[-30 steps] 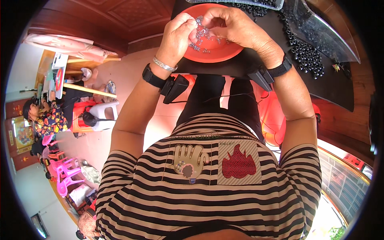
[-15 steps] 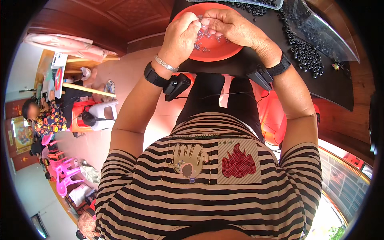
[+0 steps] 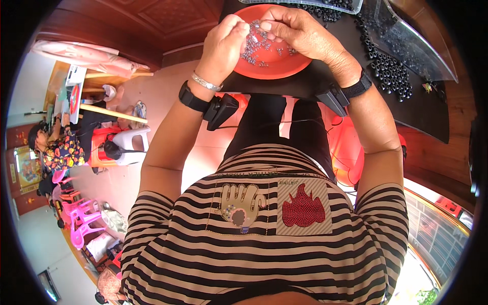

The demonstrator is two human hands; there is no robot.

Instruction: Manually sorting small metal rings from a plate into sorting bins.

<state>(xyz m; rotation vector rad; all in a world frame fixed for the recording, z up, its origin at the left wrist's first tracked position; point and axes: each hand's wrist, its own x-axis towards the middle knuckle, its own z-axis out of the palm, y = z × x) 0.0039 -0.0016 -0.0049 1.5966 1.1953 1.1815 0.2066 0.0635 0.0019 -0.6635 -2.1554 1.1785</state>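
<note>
A round orange-red plastic dish (image 3: 277,70) lies on the dark table, with many small clear-grey beads (image 3: 258,47) scattered inside. Above its left side is my left hand (image 3: 219,50), closed with thumb and fingers pressed together; anything between them is too small to make out. Over the right side, my right hand (image 3: 304,36) has its thumb and forefinger pinched together, with a tiny shiny bit that looks like a bead at the tips. A small gap parts the two hands, and beads show through it.
Shiny black beads (image 3: 390,80) lie on the dark table (image 3: 424,114) to the right. Beside them are a clear plastic tray (image 3: 414,43) and another clear container (image 3: 351,6) at the far edge. Off to the left, a person (image 3: 63,150) sits near pink chairs (image 3: 86,223).
My left hand has shifted slightly left and the gap between my hands has widened. More beads show in the dish. The person at the left has turned and raised their arms.
</note>
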